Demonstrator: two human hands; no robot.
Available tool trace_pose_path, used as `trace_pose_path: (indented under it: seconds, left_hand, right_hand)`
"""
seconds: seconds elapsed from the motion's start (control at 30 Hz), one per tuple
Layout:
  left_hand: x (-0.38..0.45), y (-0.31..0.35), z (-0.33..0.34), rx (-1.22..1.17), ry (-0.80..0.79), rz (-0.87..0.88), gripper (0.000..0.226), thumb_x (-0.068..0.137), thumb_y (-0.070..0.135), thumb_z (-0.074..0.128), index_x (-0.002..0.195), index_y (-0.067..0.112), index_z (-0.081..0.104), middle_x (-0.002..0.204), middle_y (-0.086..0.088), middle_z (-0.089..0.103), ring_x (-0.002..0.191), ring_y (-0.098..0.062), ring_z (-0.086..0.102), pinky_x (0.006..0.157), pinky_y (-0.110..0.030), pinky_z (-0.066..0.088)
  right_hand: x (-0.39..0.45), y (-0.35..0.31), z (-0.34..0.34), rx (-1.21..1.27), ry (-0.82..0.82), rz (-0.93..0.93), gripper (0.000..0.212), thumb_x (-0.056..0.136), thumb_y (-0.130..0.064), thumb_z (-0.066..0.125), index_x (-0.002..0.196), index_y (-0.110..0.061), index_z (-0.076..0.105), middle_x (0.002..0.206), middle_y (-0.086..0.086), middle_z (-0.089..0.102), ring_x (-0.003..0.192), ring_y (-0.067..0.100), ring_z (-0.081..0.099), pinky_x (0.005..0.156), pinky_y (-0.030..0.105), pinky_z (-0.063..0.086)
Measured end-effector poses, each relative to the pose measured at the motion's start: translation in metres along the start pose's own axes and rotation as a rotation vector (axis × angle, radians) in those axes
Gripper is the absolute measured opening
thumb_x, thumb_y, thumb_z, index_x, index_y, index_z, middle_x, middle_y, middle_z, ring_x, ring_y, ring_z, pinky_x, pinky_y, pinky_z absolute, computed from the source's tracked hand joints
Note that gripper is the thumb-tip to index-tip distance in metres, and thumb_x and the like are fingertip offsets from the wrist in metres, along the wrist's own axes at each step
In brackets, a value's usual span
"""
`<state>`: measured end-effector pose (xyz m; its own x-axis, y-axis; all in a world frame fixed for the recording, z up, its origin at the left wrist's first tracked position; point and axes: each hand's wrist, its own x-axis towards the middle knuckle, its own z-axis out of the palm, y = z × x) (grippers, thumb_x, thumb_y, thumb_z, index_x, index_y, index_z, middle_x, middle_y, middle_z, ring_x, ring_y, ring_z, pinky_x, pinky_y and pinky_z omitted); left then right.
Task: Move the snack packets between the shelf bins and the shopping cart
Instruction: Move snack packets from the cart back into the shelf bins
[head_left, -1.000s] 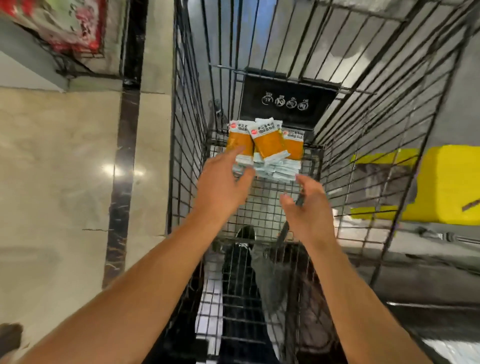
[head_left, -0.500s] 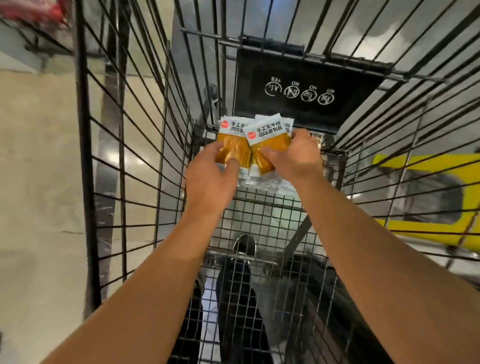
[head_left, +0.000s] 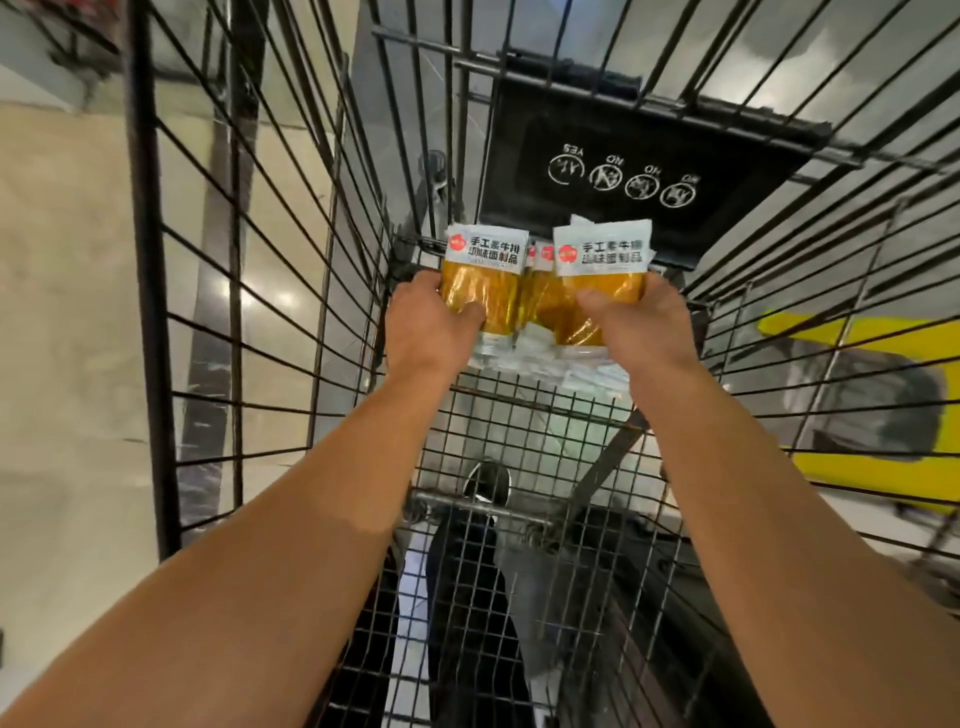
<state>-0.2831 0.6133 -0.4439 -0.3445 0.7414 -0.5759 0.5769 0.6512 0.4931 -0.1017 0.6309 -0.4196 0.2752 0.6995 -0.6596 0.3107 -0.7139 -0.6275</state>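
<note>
- Centre frame, low in the shopping cart (head_left: 270, 291): the left hand (head_left: 426, 327) grips one bunch of snack packets (head_left: 485, 283), the right hand (head_left: 644, 332) another
- Best lifted together, straight up clear of the wire sides
- Slick, crinkly orange foil with white printed headers; flat, floppy pouches likely to slip unless squeezed

The snack packets (head_left: 545, 291) are held at the far end of the shopping cart (head_left: 260, 312), between 2 hands.
</note>
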Motion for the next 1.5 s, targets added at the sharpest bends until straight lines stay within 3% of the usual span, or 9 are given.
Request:
trace_pose_path:
  seconds: [0.2,0.37,0.5,0.67,0.77,0.9,1.17,1.3,1.5]
  left_hand:
    - [-0.002,0.008,-0.004,-0.095,0.016,-0.067,0.032,0.087,0.021,0.071,0.114,0.013,0.056,0.1,0.003,0.059,0.09,-0.014,0.054,0.077,-0.025,0.04]
    - [-0.017,0.012,-0.01,-0.21,0.066,-0.043,0.019,0.096,0.018,0.062,0.112,0.019,0.051,0.09,0.013,0.055,0.076,-0.004,0.052,0.065,-0.016,0.041]
    - [-0.038,0.01,-0.024,-0.293,0.098,-0.026,0.023,0.096,0.02,0.062,0.118,0.019,0.057,0.103,0.008,0.063,0.097,-0.015,0.063,0.09,-0.04,0.055]
    - [-0.089,0.013,-0.053,-0.427,0.053,-0.014,0.017,0.094,0.018,0.063,0.097,0.033,0.057,0.098,0.009,0.067,0.096,-0.017,0.066,0.088,-0.051,0.056]
    - [-0.131,0.017,-0.079,-0.485,-0.017,-0.003,0.018,0.092,0.018,0.063,0.101,0.034,0.06,0.101,0.008,0.068,0.098,-0.018,0.068,0.088,-0.053,0.056]
    - [-0.192,0.02,-0.121,-0.493,-0.084,0.081,0.022,0.088,0.019,0.063,0.099,0.038,0.061,0.102,0.007,0.07,0.097,-0.018,0.069,0.088,-0.054,0.056]
    - [-0.301,-0.004,-0.211,-0.515,-0.212,0.239,0.022,0.078,0.032,0.064,0.1,0.035,0.064,0.101,0.005,0.072,0.097,-0.022,0.07,0.089,-0.057,0.055]
    - [-0.341,-0.033,-0.244,-0.483,-0.322,0.361,0.033,0.077,0.04,0.063,0.111,0.035,0.065,0.105,0.006,0.073,0.099,-0.019,0.07,0.09,-0.056,0.055]
    - [-0.386,-0.065,-0.274,-0.469,-0.473,0.525,0.02,0.097,0.019,0.061,0.111,0.034,0.063,0.103,0.009,0.073,0.098,-0.016,0.07,0.089,-0.054,0.056]
  right_hand:
    - [-0.013,0.02,-0.014,0.079,0.031,0.01,0.034,0.091,-0.028,0.07,0.124,-0.025,0.061,0.111,-0.011,0.066,0.099,0.008,0.061,0.088,0.029,0.046]
    - [-0.026,0.029,-0.018,0.036,-0.003,-0.05,0.013,0.092,-0.026,0.07,0.097,-0.035,0.062,0.1,-0.014,0.066,0.095,0.007,0.064,0.089,0.03,0.051]
    - [-0.041,0.027,-0.021,0.094,-0.022,-0.054,0.016,0.094,-0.029,0.069,0.109,-0.03,0.064,0.102,-0.015,0.069,0.097,0.004,0.065,0.092,0.033,0.054]
    - [-0.083,0.016,-0.033,0.182,-0.016,-0.015,0.016,0.095,-0.031,0.064,0.111,-0.031,0.059,0.111,-0.009,0.069,0.105,0.014,0.065,0.099,0.047,0.052]
    - [-0.127,0.005,-0.046,0.231,-0.003,-0.017,0.02,0.097,-0.029,0.06,0.117,-0.027,0.057,0.11,-0.007,0.067,0.107,0.017,0.065,0.098,0.045,0.053]
    - [-0.198,-0.004,-0.066,0.287,0.029,-0.083,0.013,0.094,-0.022,0.059,0.104,-0.03,0.055,0.098,-0.007,0.066,0.093,0.015,0.065,0.093,0.046,0.055]
    - [-0.365,-0.006,-0.075,0.365,0.108,-0.154,0.02,0.095,-0.021,0.056,0.113,-0.029,0.058,0.112,0.002,0.068,0.103,0.021,0.066,0.096,0.046,0.053]
    - [-0.449,0.003,-0.057,0.445,0.276,-0.18,0.018,0.096,-0.017,0.056,0.111,-0.029,0.058,0.108,0.0,0.069,0.097,0.016,0.067,0.093,0.043,0.054]
    - [-0.556,0.031,-0.029,0.568,0.526,-0.176,0.027,0.094,-0.018,0.06,0.115,-0.035,0.061,0.105,-0.01,0.071,0.097,0.009,0.068,0.091,0.041,0.055]
